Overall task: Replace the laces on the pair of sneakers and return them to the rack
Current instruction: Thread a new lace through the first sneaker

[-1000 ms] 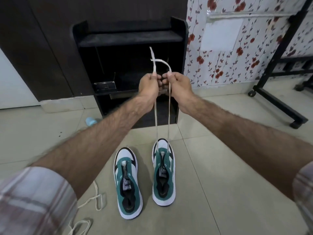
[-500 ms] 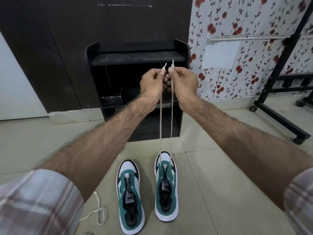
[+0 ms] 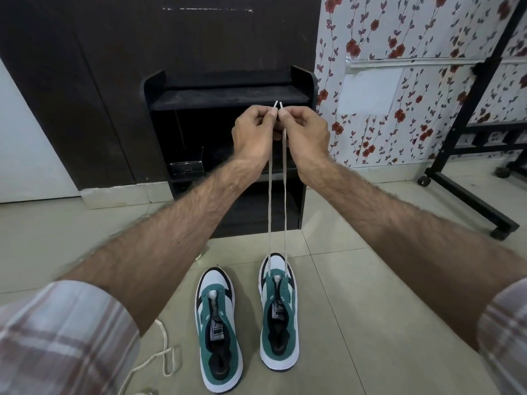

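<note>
One view only, head-worn, wide-angle. We look forward and steeply down from standing height along both outstretched forearms. Nearest to us: plaid sleeves at the lower corners. Mid-range: the hands, raised at frame centre. Farther: the tiled floor point(image 3: 370, 280) below, then the black rack point(image 3: 228, 95) and flowered wall point(image 3: 399, 38) straight ahead. Straight lines bow toward the edges. We have no second view to overlap.

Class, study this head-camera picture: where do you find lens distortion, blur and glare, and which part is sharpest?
Head view: the wide-angle lens bends the black stand at the right edge; the plaid sleeve at the bottom left is soft and blurred; pale glare lies on the wall panel; both hands, left hand and right hand, and the lace are sharp.
</note>
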